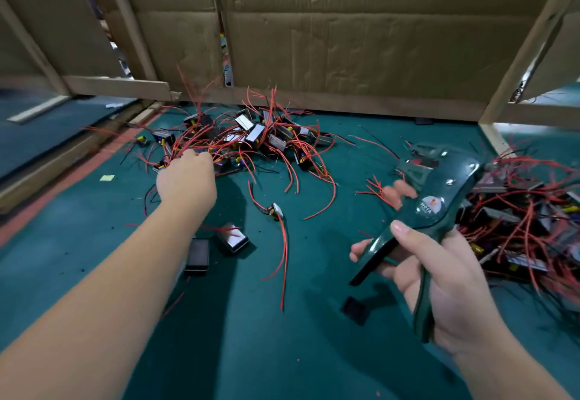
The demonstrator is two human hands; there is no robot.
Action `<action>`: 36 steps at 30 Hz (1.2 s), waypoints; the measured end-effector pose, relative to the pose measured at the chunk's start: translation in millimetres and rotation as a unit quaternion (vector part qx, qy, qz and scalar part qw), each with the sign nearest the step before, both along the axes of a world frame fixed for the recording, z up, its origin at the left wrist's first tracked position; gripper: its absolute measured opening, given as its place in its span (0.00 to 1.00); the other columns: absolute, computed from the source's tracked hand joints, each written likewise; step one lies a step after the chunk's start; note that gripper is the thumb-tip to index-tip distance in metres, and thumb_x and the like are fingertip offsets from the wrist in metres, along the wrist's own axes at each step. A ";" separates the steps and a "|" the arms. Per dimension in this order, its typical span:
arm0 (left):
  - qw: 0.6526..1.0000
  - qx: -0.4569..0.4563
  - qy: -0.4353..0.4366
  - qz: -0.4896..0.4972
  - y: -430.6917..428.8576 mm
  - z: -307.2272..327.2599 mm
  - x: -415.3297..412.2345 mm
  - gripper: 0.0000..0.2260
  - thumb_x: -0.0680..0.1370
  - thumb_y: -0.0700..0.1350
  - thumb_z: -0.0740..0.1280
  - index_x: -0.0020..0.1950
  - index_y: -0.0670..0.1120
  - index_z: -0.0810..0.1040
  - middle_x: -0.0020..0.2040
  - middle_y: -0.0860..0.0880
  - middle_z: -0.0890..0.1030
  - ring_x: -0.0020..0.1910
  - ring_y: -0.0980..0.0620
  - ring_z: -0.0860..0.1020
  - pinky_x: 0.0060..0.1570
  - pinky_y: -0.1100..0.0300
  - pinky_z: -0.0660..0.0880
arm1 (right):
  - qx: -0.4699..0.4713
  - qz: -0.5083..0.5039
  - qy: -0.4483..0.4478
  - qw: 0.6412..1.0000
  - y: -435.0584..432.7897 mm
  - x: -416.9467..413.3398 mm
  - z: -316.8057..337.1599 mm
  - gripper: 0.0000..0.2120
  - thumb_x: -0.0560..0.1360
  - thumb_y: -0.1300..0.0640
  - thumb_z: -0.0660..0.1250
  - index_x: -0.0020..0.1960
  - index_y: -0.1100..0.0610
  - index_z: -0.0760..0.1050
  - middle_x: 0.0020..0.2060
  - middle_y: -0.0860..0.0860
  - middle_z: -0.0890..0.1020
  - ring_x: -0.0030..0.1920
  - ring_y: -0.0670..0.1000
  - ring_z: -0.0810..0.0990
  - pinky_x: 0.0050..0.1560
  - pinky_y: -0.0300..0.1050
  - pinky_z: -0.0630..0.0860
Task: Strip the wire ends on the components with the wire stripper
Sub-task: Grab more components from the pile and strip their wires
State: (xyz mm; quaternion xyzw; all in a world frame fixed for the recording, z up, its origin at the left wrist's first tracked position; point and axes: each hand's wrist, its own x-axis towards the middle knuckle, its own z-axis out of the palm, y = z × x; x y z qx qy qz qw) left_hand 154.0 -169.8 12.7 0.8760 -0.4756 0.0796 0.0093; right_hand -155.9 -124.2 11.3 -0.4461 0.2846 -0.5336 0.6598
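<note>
At the far left a small yellow scrap (107, 177) lies on the green mat (282, 352). My left hand (185, 176) reaches forward to the near edge of the middle pile of components (251, 137), a tangle of small blocks with red wires. Its fingertips are bent down in among the wires and hidden by them, so I cannot tell whether they pinch anything.

Nearer to me, apart from that pile, lie a black block (197, 255), a shiny block (233, 238) just beside it, and a single component (277, 211) whose red wire trails toward me. A small black piece (354, 310) lies further right.

My right hand (439, 277) holds the dark green wire stripper (430, 211) above the mat, fingers wrapped round its two handles and thumb on the upper one, the head pointing away from me. Right of it a second pile of components (527, 211) spreads over the mat. A cardboard wall (345, 38) stands behind it all.
</note>
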 end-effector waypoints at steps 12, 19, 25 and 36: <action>0.995 -0.077 -0.062 0.001 2.8 -17.5 18.9 0.25 0.73 0.62 0.68 0.58 0.43 0.74 0.58 0.43 0.74 0.61 0.42 0.69 0.62 0.48 0.59 | 0.168 0.064 -0.052 0.982 -5.8 4.2 0.0 0.33 0.60 0.59 0.69 0.65 0.60 0.71 0.63 0.60 0.76 0.34 0.65 0.79 0.35 0.60 0.79; 0.998 -0.058 -0.020 0.018 5.8 -15.7 24.1 0.25 0.73 0.66 0.63 0.61 0.50 0.74 0.58 0.43 0.73 0.62 0.39 0.67 0.63 0.47 0.58 | 0.183 0.058 -0.063 0.979 -7.8 1.2 0.3 0.37 0.56 0.57 0.72 0.66 0.59 0.72 0.58 0.59 0.78 0.34 0.64 0.80 0.36 0.60 0.79; 0.970 -0.230 0.030 -0.074 13.0 2.7 4.8 0.20 0.72 0.65 0.65 0.55 0.53 0.78 0.60 0.47 0.74 0.64 0.40 0.65 0.66 0.42 0.53 | 0.188 0.070 -0.068 0.977 -7.8 1.0 2.5 0.33 0.61 0.58 0.68 0.66 0.58 0.71 0.55 0.59 0.79 0.34 0.64 0.80 0.36 0.60 0.80; 0.727 -0.262 0.601 -0.205 27.0 66.7 -120.4 0.13 0.72 0.49 0.73 0.50 0.51 0.71 0.38 0.49 0.77 0.23 0.52 0.77 0.25 0.62 0.74 | 0.122 0.125 -0.082 0.981 -6.5 -4.1 7.5 0.31 0.64 0.59 0.65 0.68 0.57 0.70 0.47 0.66 0.81 0.36 0.63 0.81 0.42 0.59 0.80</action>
